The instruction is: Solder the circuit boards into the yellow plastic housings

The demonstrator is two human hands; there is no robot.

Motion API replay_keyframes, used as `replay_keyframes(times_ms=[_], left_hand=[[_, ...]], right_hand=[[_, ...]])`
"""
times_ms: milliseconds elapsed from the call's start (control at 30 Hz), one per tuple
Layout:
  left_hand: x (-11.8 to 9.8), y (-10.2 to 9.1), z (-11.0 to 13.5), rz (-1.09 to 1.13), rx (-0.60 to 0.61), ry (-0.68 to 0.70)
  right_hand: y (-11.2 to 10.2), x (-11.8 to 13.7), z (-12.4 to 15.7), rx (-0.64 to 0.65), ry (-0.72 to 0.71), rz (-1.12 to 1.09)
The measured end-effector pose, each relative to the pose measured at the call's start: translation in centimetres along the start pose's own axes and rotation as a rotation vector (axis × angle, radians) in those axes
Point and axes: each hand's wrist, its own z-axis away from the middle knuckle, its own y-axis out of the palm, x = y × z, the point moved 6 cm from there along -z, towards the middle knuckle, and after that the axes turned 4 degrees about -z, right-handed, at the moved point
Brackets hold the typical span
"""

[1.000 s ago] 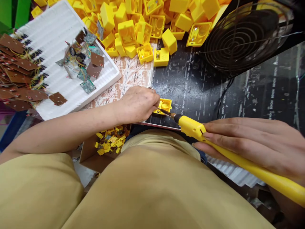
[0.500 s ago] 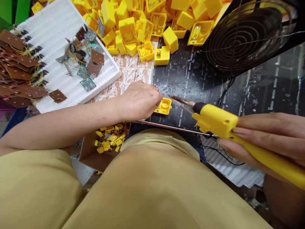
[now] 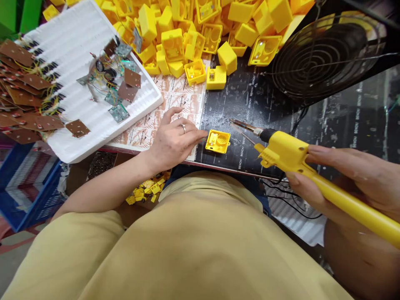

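A small open yellow plastic case (image 3: 218, 141) lies on the black mat (image 3: 250, 108) near the table's front edge. My left hand (image 3: 173, 139) rests just left of it with the fingers spread, a ring on one finger, one fingertip at the case's left side. My right hand (image 3: 353, 183) grips a yellow soldering iron (image 3: 293, 156) by its handle. The iron's metal tip (image 3: 242, 125) points left and hovers a little to the right of the case, apart from it.
A heap of yellow plastic cases (image 3: 200, 29) fills the table's back. A white foam tray (image 3: 78, 79) with brown circuit boards (image 3: 25, 100) and wired parts sits at left. A wire fan guard (image 3: 318, 54) stands back right. Small yellow bits (image 3: 146, 191) lie in a box below the table edge.
My left hand has let go of the small case and opened beside it. The soldering iron's tip has drawn back from the case to the right.
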Motion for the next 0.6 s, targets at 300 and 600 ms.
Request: replay_keyframes(times_ms=[300, 600], left_hand=[[-0.1, 1.0, -2.7, -0.103, 0.182, -0.042], [0.2, 1.3, -3.6, -0.035, 0.380, -0.202]], right_hand=[[0.0, 1.2, -1.0, -0.068, -0.309, 0.117], [0.8, 0.4, 0.6, 0.029, -0.247, -0.225]])
